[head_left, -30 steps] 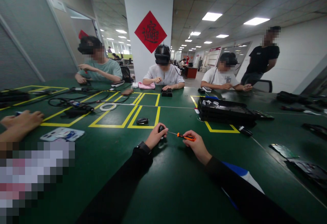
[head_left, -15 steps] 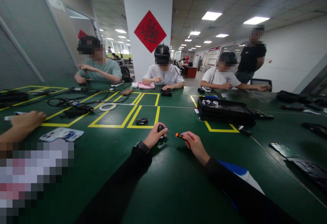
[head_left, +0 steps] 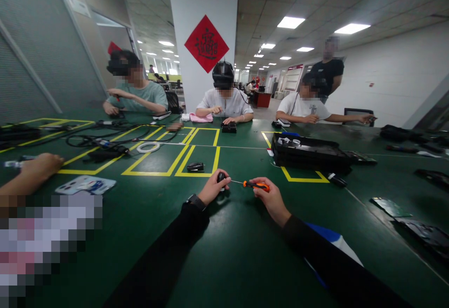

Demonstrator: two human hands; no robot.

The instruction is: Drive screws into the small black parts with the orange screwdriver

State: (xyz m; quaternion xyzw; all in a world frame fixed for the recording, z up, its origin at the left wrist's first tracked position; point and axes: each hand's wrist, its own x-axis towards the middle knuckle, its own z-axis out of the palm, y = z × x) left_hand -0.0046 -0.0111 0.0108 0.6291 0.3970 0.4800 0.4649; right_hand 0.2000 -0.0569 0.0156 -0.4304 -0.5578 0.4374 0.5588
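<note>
My left hand [head_left: 213, 188] is closed around a small rounded black piece [head_left: 220, 177], just above the green table. What kind of part it is I cannot make out. A screwdriver [head_left: 258, 186] with an orange and black handle is held in the fingers of my right hand [head_left: 273, 199]. Its thin shaft points left, and the tip reaches the black piece by my left fingertips; the exact contact is too small to see. Beyond my left hand, a short black cylindrical part [head_left: 195, 167] lies inside a yellow taped rectangle.
A black tray [head_left: 312, 151] with small parts stands to the right, a small black object [head_left: 337, 179] near it. Cables [head_left: 101, 142] and a phone [head_left: 86, 185] lie left, beside another person's hand [head_left: 44, 166]. Blue-and-white material [head_left: 336, 240] lies by my right forearm. Several people sit opposite.
My right hand has shifted slightly right and its fingers have opened up around the handle, showing more orange. My left hand stays put. The standing person in the background has moved left.
</note>
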